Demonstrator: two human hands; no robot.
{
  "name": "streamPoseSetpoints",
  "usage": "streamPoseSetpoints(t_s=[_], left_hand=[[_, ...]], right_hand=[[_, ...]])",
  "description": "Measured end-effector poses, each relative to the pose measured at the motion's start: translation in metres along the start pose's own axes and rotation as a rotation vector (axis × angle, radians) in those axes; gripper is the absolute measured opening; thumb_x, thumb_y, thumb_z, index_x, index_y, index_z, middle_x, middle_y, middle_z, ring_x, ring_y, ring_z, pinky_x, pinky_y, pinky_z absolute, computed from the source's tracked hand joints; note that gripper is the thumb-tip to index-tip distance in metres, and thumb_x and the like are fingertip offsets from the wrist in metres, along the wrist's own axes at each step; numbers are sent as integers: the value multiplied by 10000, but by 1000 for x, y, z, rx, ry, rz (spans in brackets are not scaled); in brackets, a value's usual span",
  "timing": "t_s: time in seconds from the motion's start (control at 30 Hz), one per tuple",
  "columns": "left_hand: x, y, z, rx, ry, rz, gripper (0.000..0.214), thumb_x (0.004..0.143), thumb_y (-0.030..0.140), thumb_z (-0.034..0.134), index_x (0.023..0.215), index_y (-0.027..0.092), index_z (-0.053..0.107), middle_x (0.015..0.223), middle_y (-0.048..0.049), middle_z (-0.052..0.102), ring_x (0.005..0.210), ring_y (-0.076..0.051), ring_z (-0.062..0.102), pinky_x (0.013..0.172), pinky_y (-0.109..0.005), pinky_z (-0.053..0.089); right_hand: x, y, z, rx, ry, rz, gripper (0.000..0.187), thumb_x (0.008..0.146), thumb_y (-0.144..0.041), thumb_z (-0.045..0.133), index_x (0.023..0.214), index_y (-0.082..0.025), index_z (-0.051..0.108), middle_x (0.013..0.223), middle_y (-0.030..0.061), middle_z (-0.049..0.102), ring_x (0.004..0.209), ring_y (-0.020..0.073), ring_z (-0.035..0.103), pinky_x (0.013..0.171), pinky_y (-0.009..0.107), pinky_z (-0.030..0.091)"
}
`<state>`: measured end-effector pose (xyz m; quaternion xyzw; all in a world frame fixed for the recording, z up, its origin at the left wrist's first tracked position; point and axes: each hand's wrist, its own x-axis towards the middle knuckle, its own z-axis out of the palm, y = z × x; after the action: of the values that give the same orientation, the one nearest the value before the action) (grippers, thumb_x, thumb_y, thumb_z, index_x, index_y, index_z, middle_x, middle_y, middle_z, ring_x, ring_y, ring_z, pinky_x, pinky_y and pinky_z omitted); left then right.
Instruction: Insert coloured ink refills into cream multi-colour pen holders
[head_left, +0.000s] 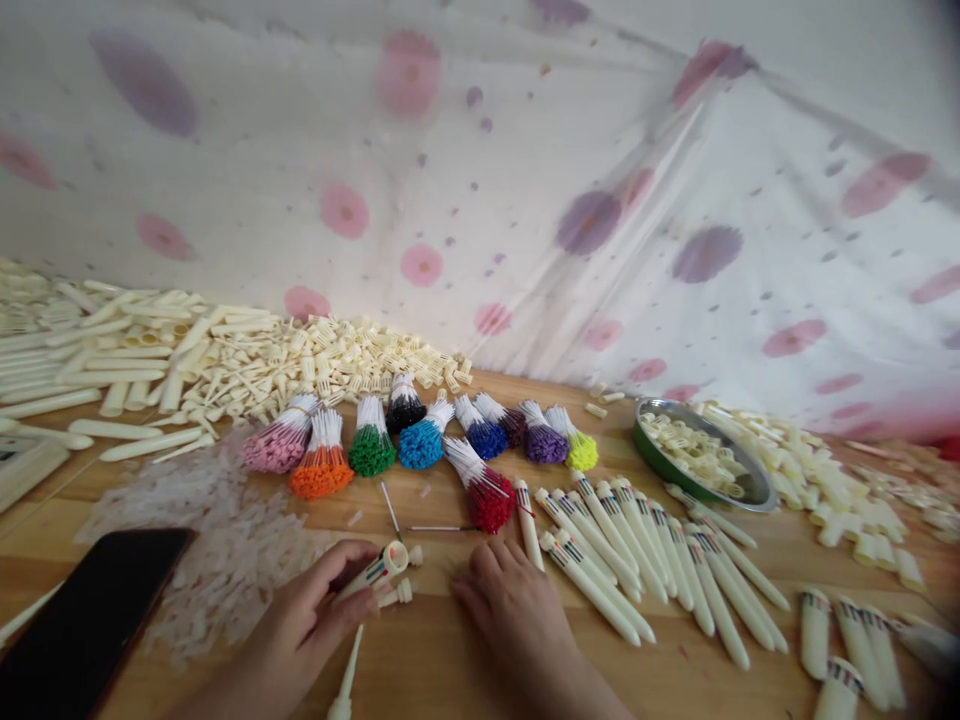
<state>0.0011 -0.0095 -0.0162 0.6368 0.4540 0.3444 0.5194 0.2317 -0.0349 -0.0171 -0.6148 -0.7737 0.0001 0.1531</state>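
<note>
My left hand (319, 610) is closed around a cream multicolour pen barrel (379, 568), its open end tilted up to the right and coloured slider tabs showing inside. My right hand (510, 600) rests palm down on the table, fingers apart and slightly bent, with nothing visible in it. Just beyond its fingertips lie a single ink refill (439, 528) and the bundle of red-tipped refills (484, 490). Another loose refill (391, 512) with a dark green end points toward the barrel. Small cream caps (405, 592) sit beside my left fingers, and a thin tapered cream piece (346, 680) lies below.
Several colour-tipped refill bundles (371, 440) stand behind my hands. Rows of cream multicolour pens (637, 545) lie at right, near a green-sided metal bowl (761, 490) of cream parts. Clear plastic bits (217, 550), a dark phone (97, 610) and heaped barrels (135, 350) are at left.
</note>
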Motion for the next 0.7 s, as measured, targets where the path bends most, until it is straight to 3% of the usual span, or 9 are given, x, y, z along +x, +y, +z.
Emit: streamPoseSetpoints(t_s=[0.1, 0.23, 0.37, 0.43, 0.57, 0.7], left_hand=[[0, -1, 0, -3, 33, 6, 248, 831, 409, 543, 1029, 278, 618, 939, 5, 743, 845, -204, 697, 762, -252, 541], [0, -3, -1, 22, 32, 24, 259, 825, 430, 550, 1034, 291, 616, 972, 14, 745, 846, -194, 702, 766, -231, 542], [0, -4, -2, 48, 31, 19, 257, 830, 414, 545, 1045, 290, 612, 993, 17, 741, 878, -204, 698, 773, -234, 544], [0, -4, -2, 73, 29, 26, 240, 835, 401, 541, 1036, 295, 615, 983, 25, 740, 893, -204, 693, 777, -232, 542], [0, -3, -3, 123, 36, 59, 231, 846, 406, 516, 1028, 304, 617, 1018, 30, 728, 973, -209, 662, 800, -220, 528], [-1, -3, -4, 130, 19, 50, 250, 855, 417, 499, 1044, 295, 607, 1033, 23, 723, 972, -210, 663, 787, -213, 531]], right_hand=[[17, 11, -22, 27, -4, 75, 184, 849, -284, 539, 687, -201, 514, 683, 11, 629, 648, 168, 601, 547, 233, 390], [64, 39, -45, 23, 5, 278, 258, 948, -330, 353, 867, -184, 549, 771, 39, 655, 674, 168, 610, 573, 250, 395], [111, 58, -38, 16, -112, 400, 307, 928, -401, 416, 881, -147, 582, 762, 43, 647, 697, 184, 618, 613, 296, 451], [125, 61, -31, 27, -189, 414, 300, 911, -408, 468, 948, -136, 588, 860, 44, 638, 749, 170, 616, 676, 333, 489], [138, 67, -25, 89, -308, 380, 275, 899, -321, 525, 1119, -155, 542, 1099, 68, 578, 911, 190, 596, 773, 390, 503], [143, 82, -31, 209, -413, 330, 273, 900, -305, 526, 1132, -161, 537, 1127, 73, 568, 931, 195, 590, 782, 393, 503]])
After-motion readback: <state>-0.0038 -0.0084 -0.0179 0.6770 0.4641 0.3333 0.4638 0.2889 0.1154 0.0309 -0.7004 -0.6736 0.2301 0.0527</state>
